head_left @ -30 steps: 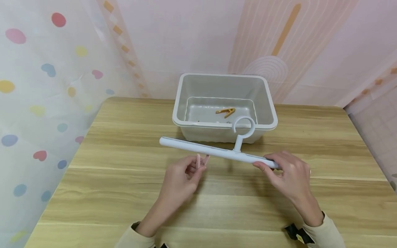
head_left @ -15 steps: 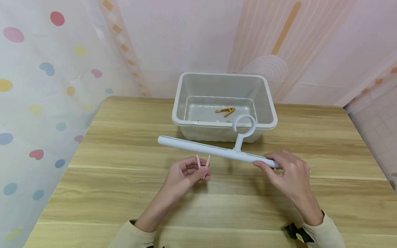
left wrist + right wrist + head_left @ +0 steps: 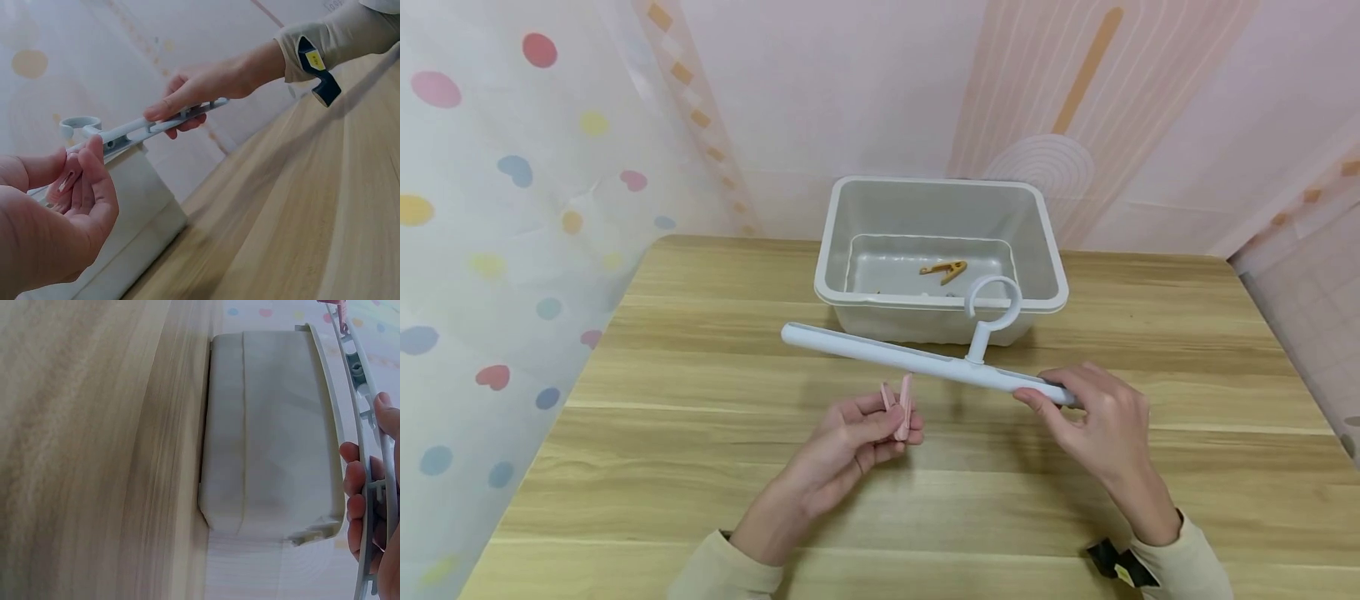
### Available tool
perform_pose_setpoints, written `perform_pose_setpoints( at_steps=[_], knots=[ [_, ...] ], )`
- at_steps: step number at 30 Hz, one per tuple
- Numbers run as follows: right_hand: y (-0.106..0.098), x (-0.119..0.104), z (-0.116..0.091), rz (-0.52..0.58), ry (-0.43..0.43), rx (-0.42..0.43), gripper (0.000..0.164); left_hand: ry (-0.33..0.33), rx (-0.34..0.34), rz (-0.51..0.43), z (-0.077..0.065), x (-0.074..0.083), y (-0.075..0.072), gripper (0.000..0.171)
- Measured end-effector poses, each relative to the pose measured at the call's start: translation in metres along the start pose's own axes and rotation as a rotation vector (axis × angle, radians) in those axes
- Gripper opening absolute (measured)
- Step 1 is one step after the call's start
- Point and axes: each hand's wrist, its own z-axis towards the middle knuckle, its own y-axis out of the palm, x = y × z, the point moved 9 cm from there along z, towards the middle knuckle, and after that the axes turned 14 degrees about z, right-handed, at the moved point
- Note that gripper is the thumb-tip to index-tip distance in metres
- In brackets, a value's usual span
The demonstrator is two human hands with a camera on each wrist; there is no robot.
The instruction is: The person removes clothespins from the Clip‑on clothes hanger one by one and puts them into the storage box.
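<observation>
A pale blue plastic hanger [image 3: 880,352] with a ring-shaped hook slants over the table, its left end higher. My right hand [image 3: 1101,425] grips its right end between thumb and fingers; in the right wrist view the hanger [image 3: 356,369] shows slots and small pegs along its underside. Just below the middle of the bar, my left hand [image 3: 842,446] pinches a pink clothespin [image 3: 905,412], its two legs pointing up toward the bar. In the left wrist view, the fingers partly cover the clothespin [image 3: 69,177].
Behind the hanger stands a light grey plastic bin [image 3: 887,323] against the patterned backdrop [image 3: 880,92]. A mustard-yellow clothespin [image 3: 953,270] lies on its floor with a few tiny bits near the front wall. The wood-grain table [image 3: 647,467] extends on both sides.
My left hand has shifted slightly right and down and turned the pink clothespin in its fingers. The hanger's left end has risen a little; my right hand keeps its grip.
</observation>
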Motion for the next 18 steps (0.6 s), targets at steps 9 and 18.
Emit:
perform_pose_setpoints(
  at_steps=[9,18],
  knots=[
    [0.0,0.0,-0.002,-0.004,-0.002,0.004,0.064,0.051,0.057,0.066,0.0,-0.004,-0.001,0.039],
    [0.002,0.002,-0.004,-0.018,0.006,-0.001,0.062,0.227,0.45,0.644,-0.011,0.022,-0.023,0.012]
  ],
)
